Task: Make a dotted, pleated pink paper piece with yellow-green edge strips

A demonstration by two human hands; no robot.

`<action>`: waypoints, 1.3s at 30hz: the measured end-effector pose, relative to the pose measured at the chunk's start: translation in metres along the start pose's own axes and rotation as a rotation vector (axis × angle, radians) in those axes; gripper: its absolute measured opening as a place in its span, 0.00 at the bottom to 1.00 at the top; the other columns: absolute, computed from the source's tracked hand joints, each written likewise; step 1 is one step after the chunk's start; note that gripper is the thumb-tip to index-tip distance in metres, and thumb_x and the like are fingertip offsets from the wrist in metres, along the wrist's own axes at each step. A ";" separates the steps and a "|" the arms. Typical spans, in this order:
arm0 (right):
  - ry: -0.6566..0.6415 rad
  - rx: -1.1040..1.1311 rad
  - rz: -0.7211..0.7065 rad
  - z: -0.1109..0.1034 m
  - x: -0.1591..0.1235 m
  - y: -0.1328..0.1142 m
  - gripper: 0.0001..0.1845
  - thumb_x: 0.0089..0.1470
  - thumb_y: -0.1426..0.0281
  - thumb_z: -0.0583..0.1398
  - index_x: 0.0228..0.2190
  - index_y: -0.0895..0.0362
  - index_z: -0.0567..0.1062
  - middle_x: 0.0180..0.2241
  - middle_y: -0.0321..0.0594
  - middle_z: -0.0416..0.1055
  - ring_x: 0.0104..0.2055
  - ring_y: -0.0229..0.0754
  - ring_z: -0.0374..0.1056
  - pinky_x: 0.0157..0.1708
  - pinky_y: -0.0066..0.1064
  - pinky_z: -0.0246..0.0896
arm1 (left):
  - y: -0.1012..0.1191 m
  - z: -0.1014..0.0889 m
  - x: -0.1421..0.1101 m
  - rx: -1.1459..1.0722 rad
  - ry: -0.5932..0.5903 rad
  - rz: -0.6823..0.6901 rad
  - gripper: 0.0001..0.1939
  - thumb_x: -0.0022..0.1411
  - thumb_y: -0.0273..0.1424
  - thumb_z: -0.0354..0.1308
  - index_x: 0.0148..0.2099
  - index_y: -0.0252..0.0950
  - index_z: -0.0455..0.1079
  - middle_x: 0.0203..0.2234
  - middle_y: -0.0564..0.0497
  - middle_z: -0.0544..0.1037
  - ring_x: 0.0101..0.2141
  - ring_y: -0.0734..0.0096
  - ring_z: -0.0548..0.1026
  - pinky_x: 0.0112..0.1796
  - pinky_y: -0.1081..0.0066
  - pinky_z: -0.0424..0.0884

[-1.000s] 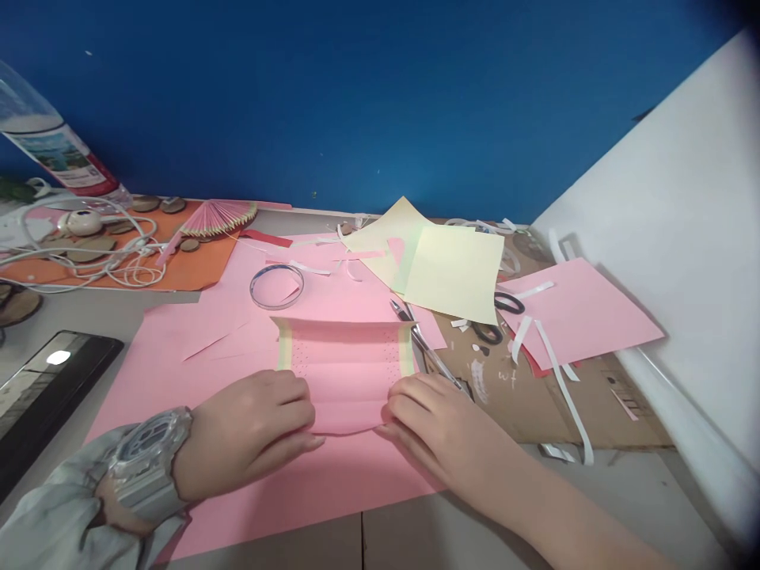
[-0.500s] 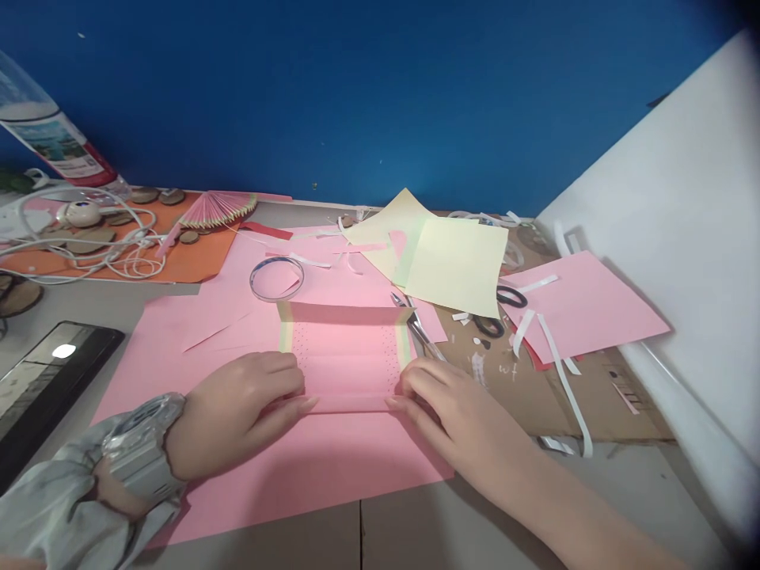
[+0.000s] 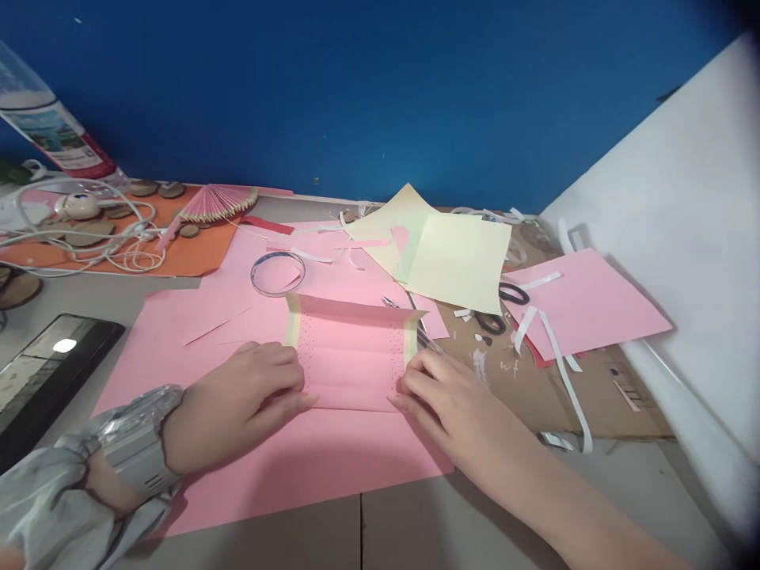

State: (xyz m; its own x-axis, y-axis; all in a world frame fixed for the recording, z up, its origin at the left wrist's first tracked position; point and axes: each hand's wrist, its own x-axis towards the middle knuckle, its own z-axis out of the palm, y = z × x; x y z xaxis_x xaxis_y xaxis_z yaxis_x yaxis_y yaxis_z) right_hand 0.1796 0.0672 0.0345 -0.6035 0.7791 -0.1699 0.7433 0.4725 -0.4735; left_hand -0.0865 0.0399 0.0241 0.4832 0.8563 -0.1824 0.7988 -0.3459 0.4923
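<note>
A creased pink sheet of paper with pale yellow-green side strips and small dots lies before me, its far edge bent up. My left hand, closed, pinches its near left corner between thumb and fingers. At the near right corner my right hand grips it the same way. Beneath both hands spreads a large pink sheet. Scissors lie just beyond my right hand, their blades partly covered by the creased paper and their handles beside a yellow sheet.
A ring of tape lies beyond the creased paper. A folded paper fan, tangled white cables and a bottle stand back left. On the left is a phone; cardboard with paper strips is at right.
The near edge of the creased paper, folded up before, now lies flatter, showing more of its creased face. Its far edge has shifted slightly right and tilted. Both hands keep their hold.
</note>
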 end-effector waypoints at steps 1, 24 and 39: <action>0.006 -0.006 0.000 0.001 0.000 0.001 0.13 0.63 0.69 0.51 0.25 0.55 0.64 0.33 0.36 0.61 0.37 0.41 0.61 0.35 0.34 0.59 | 0.000 0.000 0.000 0.003 0.016 -0.019 0.17 0.67 0.37 0.44 0.27 0.36 0.57 0.25 0.55 0.64 0.28 0.72 0.63 0.34 0.67 0.58; -0.013 -0.173 0.050 0.001 0.001 0.001 0.11 0.62 0.70 0.53 0.26 0.56 0.68 0.30 0.36 0.63 0.31 0.41 0.64 0.27 0.32 0.56 | -0.007 0.004 0.003 0.083 0.089 -0.129 0.18 0.63 0.42 0.50 0.24 0.37 0.62 0.26 0.52 0.65 0.31 0.65 0.63 0.34 0.64 0.58; 0.003 -0.180 0.065 0.000 0.000 0.001 0.12 0.61 0.71 0.53 0.26 0.55 0.71 0.29 0.37 0.64 0.29 0.40 0.64 0.27 0.31 0.59 | -0.004 0.002 0.003 0.082 0.084 -0.123 0.18 0.63 0.41 0.49 0.24 0.37 0.61 0.25 0.52 0.65 0.31 0.65 0.63 0.33 0.65 0.58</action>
State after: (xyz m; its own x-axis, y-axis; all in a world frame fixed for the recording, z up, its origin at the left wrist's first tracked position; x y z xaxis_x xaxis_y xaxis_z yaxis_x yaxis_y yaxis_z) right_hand 0.1797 0.0678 0.0338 -0.5519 0.8114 -0.1925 0.8204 0.4870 -0.2995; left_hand -0.0873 0.0431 0.0197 0.3512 0.9218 -0.1640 0.8781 -0.2635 0.3993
